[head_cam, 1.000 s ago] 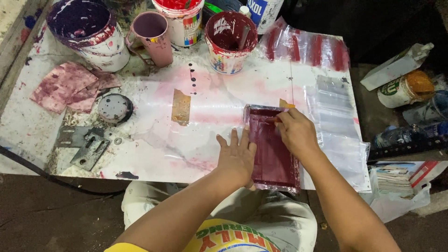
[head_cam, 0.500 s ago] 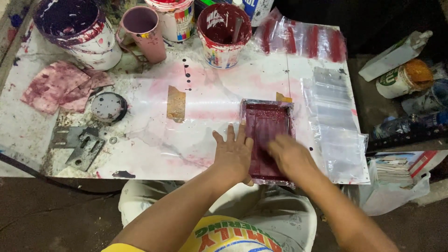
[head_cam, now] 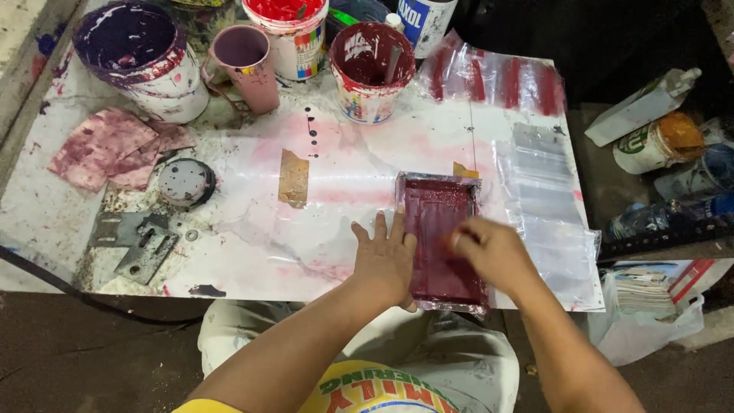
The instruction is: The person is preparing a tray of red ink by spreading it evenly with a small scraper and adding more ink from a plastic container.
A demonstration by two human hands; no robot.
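We press our left hand (head_cam: 386, 256) flat, fingers spread, on the dark-red screen frame (head_cam: 440, 237) edge – likely steadying it – while our right hand (head_cam: 493, 252), blurred, grip unclear, rests on it.

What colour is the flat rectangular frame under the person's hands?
Dark maroon red, seen in the head view: the frame lies flat on the table.
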